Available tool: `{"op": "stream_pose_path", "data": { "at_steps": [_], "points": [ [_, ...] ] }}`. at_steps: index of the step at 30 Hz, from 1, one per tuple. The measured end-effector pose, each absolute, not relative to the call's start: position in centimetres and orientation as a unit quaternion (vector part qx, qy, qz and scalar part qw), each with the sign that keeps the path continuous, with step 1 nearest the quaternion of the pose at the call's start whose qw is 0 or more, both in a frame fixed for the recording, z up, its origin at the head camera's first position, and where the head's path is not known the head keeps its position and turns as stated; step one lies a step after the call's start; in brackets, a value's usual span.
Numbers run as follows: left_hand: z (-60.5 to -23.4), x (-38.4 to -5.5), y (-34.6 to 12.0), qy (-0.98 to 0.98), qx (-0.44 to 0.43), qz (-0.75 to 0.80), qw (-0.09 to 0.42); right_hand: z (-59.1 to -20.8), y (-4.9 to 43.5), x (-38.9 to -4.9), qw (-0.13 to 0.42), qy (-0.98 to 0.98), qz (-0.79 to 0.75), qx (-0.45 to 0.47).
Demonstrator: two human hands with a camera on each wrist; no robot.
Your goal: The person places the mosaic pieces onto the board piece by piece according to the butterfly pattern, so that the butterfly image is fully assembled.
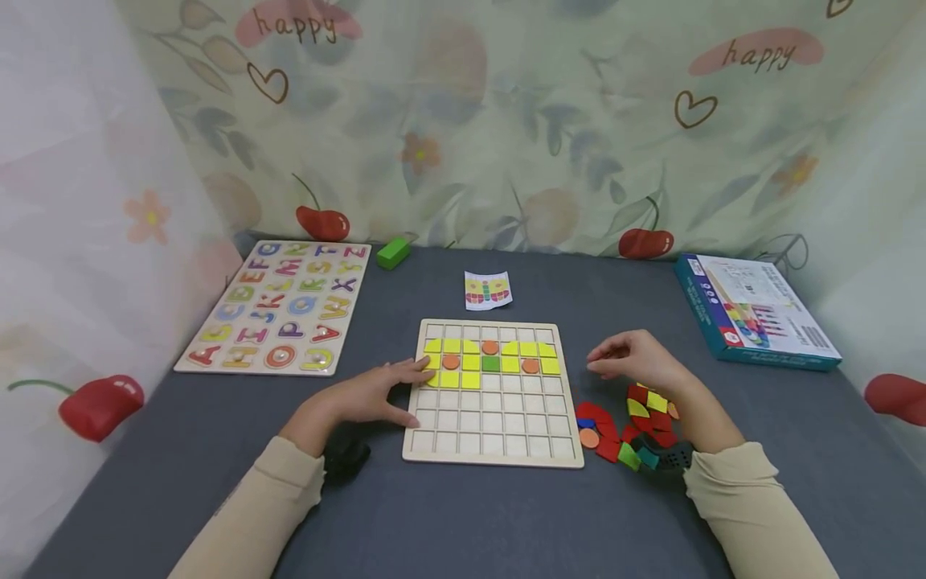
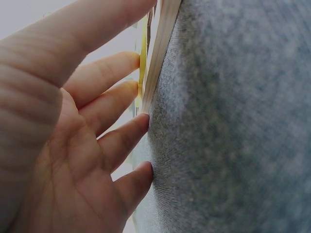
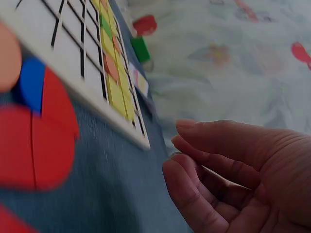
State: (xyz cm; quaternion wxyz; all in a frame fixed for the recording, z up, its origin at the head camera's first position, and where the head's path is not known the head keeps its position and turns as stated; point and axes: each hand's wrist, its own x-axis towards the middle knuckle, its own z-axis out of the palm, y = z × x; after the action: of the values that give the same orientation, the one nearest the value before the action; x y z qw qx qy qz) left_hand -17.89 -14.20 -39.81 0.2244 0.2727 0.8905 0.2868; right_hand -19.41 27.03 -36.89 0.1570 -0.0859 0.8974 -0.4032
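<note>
A wooden grid board (image 1: pixel 492 462) lies in the middle of the table, its upper rows partly filled with yellow tiles (image 1: pixel 470 379), orange round pieces (image 1: pixel 530 367) and one green square tile (image 1: pixel 490 364). My left hand (image 1: pixel 365 396) rests at the board's left edge, fingers spread; in the left wrist view two fingertips (image 2: pixel 131 60) touch a yellow tile there. Off the board's right side, my right hand (image 1: pixel 640 359) hovers with loosely bent fingers. Nothing shows between its thumb and fingers in the right wrist view. Loose red tiles (image 3: pixel 53 150) lie nearby, beside a blue piece (image 3: pixel 32 85).
Behind the board lies a small card with a butterfly pattern (image 1: pixel 488 290). An alphabet puzzle board (image 1: pixel 289 310) sits at the left, near a green block (image 1: pixel 393 253). At the right is a flat box (image 1: pixel 760 314). A mixed tile pile (image 1: pixel 609 450) lies below the right hand.
</note>
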Motion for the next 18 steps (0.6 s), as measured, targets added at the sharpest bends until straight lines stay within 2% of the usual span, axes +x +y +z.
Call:
{"op": "stream_pose_path", "data": {
  "at_steps": [9,18],
  "points": [
    [-39.8,-18.0,-14.2,0.890,0.277,0.284,0.225,-37.8,33.2,-17.7,0.148,0.906,-0.397,-0.019],
    [-39.7,-18.0,-14.3,0.888,0.280,0.285,0.227,-39.0,36.6,-16.6,0.159,0.911,-0.380,0.024]
  ]
}}
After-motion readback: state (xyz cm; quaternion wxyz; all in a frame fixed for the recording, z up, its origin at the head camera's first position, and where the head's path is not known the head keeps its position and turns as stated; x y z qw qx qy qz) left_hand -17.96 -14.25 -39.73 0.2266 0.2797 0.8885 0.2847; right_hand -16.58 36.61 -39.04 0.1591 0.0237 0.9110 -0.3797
